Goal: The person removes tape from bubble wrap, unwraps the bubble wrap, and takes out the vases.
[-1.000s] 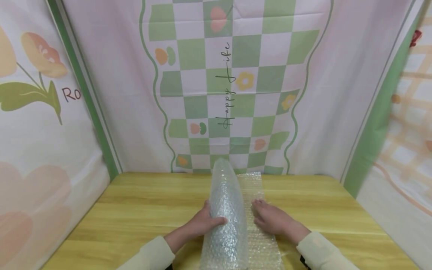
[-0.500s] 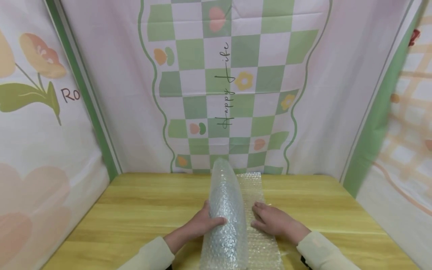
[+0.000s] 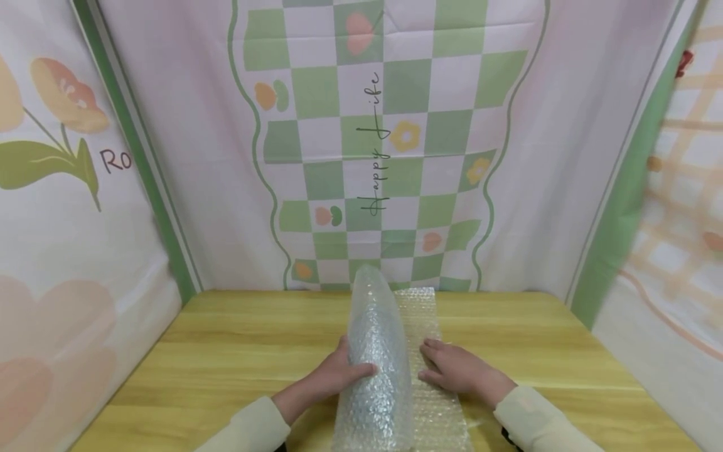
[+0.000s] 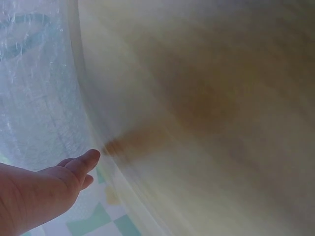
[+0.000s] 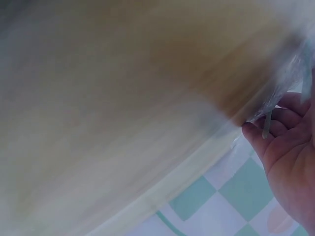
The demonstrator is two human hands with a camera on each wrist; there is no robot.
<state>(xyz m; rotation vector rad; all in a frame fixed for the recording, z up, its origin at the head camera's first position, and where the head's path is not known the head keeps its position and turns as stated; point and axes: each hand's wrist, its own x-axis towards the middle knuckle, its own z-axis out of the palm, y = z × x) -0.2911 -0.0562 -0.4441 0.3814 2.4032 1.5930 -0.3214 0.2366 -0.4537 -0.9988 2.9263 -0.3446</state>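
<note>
A large upright-lying bundle of clear bubble wrap (image 3: 377,314) extends away from me along the table, with a pale bluish tint inside. My left hand (image 3: 333,373) holds its left side, thumb laid over the top, other fingers mostly hidden by the wrap. In the left wrist view a blue-green curved line (image 4: 27,34) shows through the plastic. A flat strip of the same wrap (image 3: 422,320) lies to the bundle's right. My right hand (image 3: 454,367) has its bent fingertips and thumb on this strip; whether they pinch it I cannot tell. A thin pale strip (image 5: 267,125) crosses its fingers.
The wood-grain table (image 3: 254,326) reaches back to a checkered, flower-printed cloth (image 3: 367,138). Printed cloth also hangs at the left (image 3: 62,251) and right (image 3: 672,251). A small translucent piece (image 3: 476,424) lies near the right sleeve.
My right hand was blurred in motion a second ago; its fingers have since settled on the flat wrap, thumb apart from them. The left hand stays on the bundle. The view shifts slightly.
</note>
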